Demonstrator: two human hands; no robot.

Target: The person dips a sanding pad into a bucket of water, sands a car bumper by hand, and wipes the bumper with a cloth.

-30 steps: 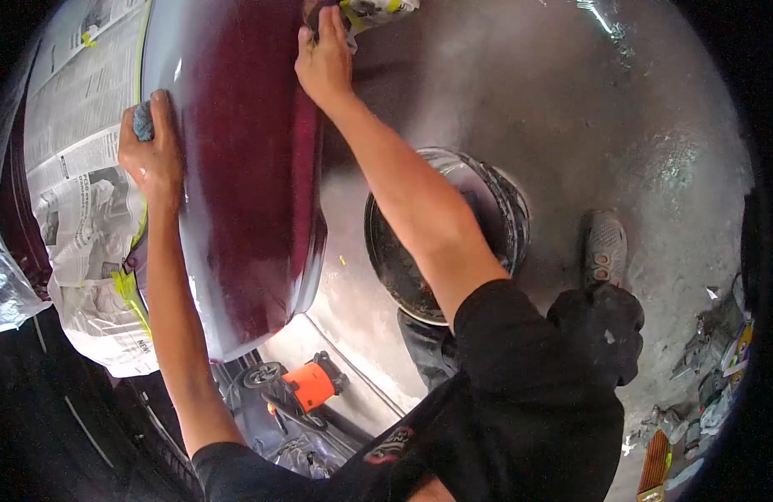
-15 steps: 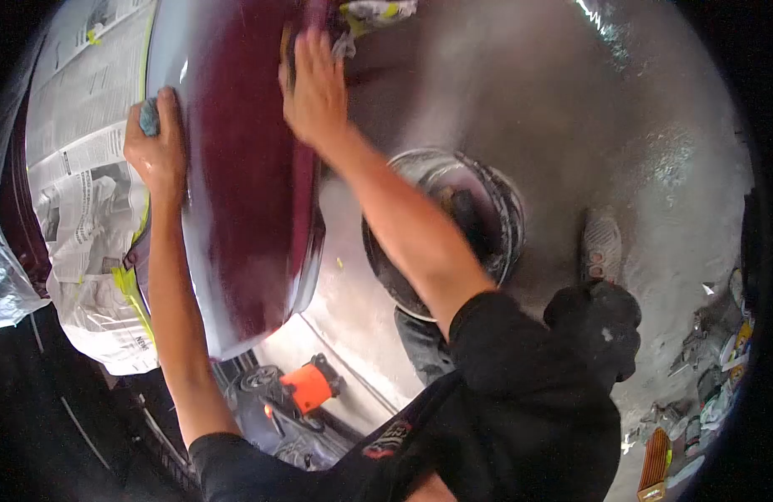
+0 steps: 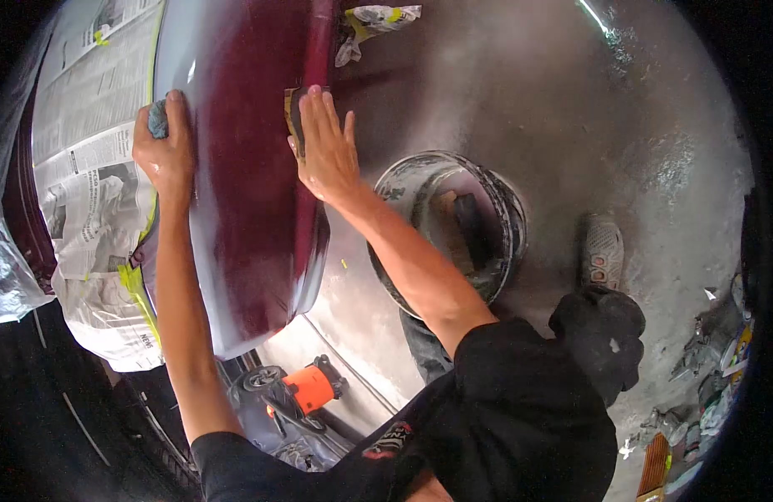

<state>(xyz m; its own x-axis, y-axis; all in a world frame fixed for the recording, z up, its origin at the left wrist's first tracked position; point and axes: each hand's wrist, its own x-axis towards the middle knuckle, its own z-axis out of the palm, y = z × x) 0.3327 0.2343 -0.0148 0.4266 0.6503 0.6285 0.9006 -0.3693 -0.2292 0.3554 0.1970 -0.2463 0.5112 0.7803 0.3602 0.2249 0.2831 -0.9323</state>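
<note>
Along the right edge of the maroon panel [image 3: 244, 176], the right hand [image 3: 326, 151] lies flat, its fingers stretched out straight and unclenched over a dark pad [image 3: 295, 119] with a tan border; the hand covers most of that pad, so it may be a sanding block, but its full shape is hard to tell. At the panel's left edge, the left hand [image 3: 163, 151] grasps a blue-grey wad [image 3: 158, 120] between its thumb and bent fingers.

The panel stands between the two forearms, glossy deep maroon through the middle and fading to a hazy pale grey band down its left side and around its lower end. A bright glint sits on the grey near the left hand.

Left of the panel, printed newspaper [image 3: 89, 159] covers the neighbouring surface, bordered by yellow-green tape [image 3: 135, 289] that runs close to the panel's left edge. The panel's right edge faces open concrete floor [image 3: 545, 109], with wide room beyond the right hand. Right of the panel, partly beneath the right forearm, a round bucket [image 3: 517, 188] holds a dark block [image 3: 474, 226]. Below the panel's lower end is an orange object [image 3: 309, 386] beside small wheels.
</note>
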